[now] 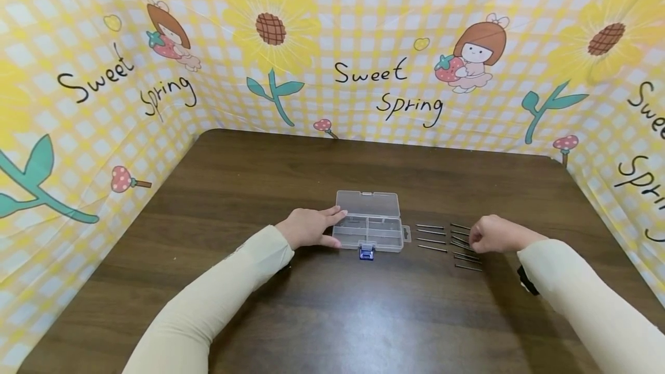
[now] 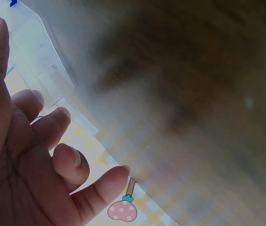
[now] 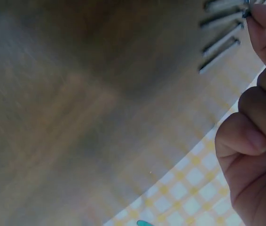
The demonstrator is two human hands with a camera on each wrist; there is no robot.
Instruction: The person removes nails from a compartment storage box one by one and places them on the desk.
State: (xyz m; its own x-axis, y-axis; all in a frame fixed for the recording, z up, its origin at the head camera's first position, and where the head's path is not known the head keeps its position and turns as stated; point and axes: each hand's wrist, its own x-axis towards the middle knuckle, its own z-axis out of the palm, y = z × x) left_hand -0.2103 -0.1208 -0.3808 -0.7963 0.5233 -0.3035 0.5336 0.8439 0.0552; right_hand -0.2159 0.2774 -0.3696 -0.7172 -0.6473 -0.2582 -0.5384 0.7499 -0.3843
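A clear plastic compartment box (image 1: 367, 231) lies on the table with its lid (image 1: 368, 204) folded back and its blue latch (image 1: 366, 252) toward the front. My left hand (image 1: 310, 227) rests against the left side of the box, thumb near the front corner and fingers by the hinge. In the left wrist view those fingers (image 2: 50, 127) are spread and loosely bent. To the right of the box, my right hand (image 1: 496, 234) pinches a nail by its head end (image 3: 246, 10) between thumb and index finger. Its other fingers are curled into the palm.
Several metal nails (image 1: 432, 240) lie in a column just right of the box. A second column of nails (image 1: 467, 267) lies farther right, partly under the right hand. A yellow checked cloth (image 1: 332, 33) stands around the back and sides of the brown table (image 1: 332, 316).
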